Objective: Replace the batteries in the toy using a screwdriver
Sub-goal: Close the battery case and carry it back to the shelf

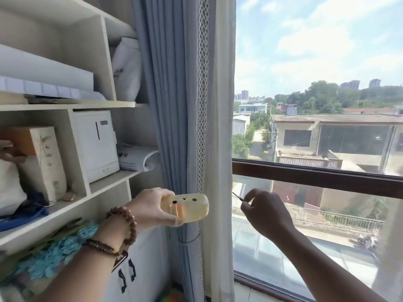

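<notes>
Head view: toy (185, 207) gripped by left hand (150, 208) in front of curtain (174, 105), face showing; thin screwdriver (238, 196) pinched by fingers (247, 207) of right hand (267, 212) just right of curtain, apart from toy. Underside unseen; judged barely started, whole battery swap left.

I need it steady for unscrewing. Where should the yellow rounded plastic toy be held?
By its left end, from the left, as the left hand does: the yellow rounded plastic toy lies long sideways, leaving its right part free for the thin screwdriver.
</notes>
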A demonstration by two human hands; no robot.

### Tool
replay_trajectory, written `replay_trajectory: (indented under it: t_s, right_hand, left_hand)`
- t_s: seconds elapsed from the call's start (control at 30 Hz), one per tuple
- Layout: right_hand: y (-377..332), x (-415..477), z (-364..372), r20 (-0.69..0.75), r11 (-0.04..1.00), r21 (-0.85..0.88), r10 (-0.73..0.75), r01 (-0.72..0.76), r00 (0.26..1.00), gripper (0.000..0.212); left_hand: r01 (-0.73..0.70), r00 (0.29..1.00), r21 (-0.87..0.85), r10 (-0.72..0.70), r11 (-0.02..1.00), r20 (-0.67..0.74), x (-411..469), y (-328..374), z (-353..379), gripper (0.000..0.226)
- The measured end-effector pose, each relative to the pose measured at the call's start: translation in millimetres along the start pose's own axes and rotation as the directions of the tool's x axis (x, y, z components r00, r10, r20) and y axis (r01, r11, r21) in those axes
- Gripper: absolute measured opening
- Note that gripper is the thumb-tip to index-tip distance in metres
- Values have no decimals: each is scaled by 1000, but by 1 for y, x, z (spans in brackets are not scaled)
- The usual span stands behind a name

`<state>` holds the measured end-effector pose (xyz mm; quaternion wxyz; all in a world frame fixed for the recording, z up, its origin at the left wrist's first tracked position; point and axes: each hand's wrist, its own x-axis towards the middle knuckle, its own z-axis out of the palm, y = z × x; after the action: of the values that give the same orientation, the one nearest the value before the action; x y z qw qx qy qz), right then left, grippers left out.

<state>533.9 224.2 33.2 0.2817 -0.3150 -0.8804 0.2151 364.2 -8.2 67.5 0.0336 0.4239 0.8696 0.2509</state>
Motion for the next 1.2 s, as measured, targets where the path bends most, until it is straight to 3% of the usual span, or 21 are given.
replay_trajectory:
  t_s: [0.2, 0.3, 0.5, 0.67, 0.83, 0.97, 1.2]
  right_hand:
    - [-25, 113, 56, 33, 999, -25, -45, 46, 998, 17]
    - [-45, 162, 88, 39, 993, -12, -114, 114, 993, 20]
    - [-98, 242, 174, 144, 963, 65, -269, 262, 952, 21]
    - [-149, 287, 255, 269, 896, 181, -442, 406, 856, 31]
    - [-193, 333, 313, 345, 800, 330, -596, 501, 725, 23]
    - [-218, 349, 344, 365, 744, 414, -664, 525, 653, 21]
    - [-247, 356, 383, 383, 699, 452, -713, 554, 587, 21]
  left_hand:
    - [56, 995, -3, -56, 998, -84, 95, -54, -10, 79]
    - [96, 986, -9, -96, 995, -137, 127, -80, -24, 69]
    - [247, 946, 30, -235, 969, -224, 161, -140, -50, 73]
    - [455, 845, -5, -433, 891, -313, 173, -192, -62, 71]
    - [615, 697, -110, -604, 781, -387, 189, -215, -70, 52]
    - [669, 598, -228, -694, 708, -401, 196, -228, -69, 48]
    - [743, 500, -250, -763, 621, -408, 209, -257, -70, 62]
